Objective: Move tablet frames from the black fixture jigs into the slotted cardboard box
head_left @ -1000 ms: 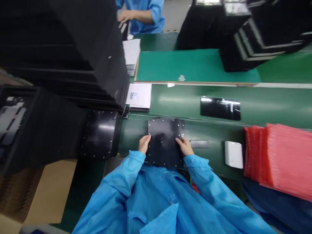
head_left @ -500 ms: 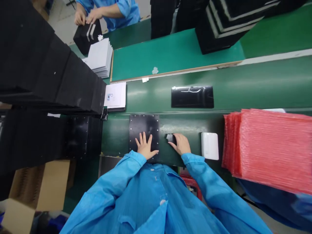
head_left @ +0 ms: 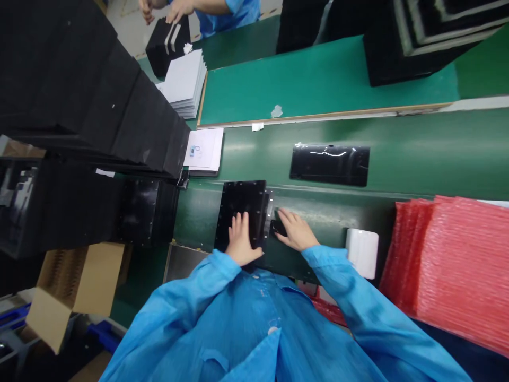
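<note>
Fingers [head_left: 245, 225] on pale-dotted black panel [head_left: 242, 199]

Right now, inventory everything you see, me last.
Workbench: 1, green, centre
Studded case: 1, black, near edge
Small piece: 1, dark, centre
Glossy panel: 1, black, centre-right
Rounded block: 1, white, right
Wrap: 1 stack, red, far right
Printed papers: 1 pile, white, centre-left
Paper stack: 1, white, upper left
Tall stack: 1, black, left
Second studded case: 1, black, left
Cardboard box: 1, brown, lower left
Board: 1, teal, top centre
Far stacks: 2+, black, top right
Striped box: 1, black, top left
Co-worker: 1, blue clothing, top
Left grip: 1, bare, spread on studded case
Right grip: 1, bare, at small piece
Sleeves: 2, blue, bottom
</note>
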Available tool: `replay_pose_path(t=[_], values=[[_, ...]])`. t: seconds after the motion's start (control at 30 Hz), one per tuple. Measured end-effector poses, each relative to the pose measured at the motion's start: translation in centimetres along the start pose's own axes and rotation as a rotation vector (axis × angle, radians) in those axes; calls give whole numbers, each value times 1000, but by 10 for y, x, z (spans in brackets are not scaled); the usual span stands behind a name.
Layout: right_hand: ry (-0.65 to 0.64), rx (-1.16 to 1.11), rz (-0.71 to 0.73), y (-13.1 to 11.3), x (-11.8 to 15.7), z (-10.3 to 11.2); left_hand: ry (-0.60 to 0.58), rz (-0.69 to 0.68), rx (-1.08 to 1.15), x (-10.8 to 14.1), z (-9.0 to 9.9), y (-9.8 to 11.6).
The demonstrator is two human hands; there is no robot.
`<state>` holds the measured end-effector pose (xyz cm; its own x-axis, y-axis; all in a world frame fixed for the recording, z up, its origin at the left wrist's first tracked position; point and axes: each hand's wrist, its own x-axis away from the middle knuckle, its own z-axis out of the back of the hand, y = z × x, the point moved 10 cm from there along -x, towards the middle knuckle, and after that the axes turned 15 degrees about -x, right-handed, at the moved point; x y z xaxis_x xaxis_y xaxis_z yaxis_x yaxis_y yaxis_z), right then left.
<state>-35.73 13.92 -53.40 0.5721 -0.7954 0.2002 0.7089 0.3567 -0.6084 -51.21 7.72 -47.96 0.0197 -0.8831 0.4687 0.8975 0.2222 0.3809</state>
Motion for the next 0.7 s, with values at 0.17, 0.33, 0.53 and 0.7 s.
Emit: replay_pose_path(t=[0.17,0.33,0.53,0.7], values=[[76,-4,26,-38,33,-16,-74,-2,539,0,99,-130],[173,-438,-304,-56,26,-50,167,357,405,-40,112,-227],[707,-1461,-624,-32,32,-25,21,130,599,-50,23,-152],[738,-1707,-631,0,10,14,-340,189,1065,-38,-3,-139]])
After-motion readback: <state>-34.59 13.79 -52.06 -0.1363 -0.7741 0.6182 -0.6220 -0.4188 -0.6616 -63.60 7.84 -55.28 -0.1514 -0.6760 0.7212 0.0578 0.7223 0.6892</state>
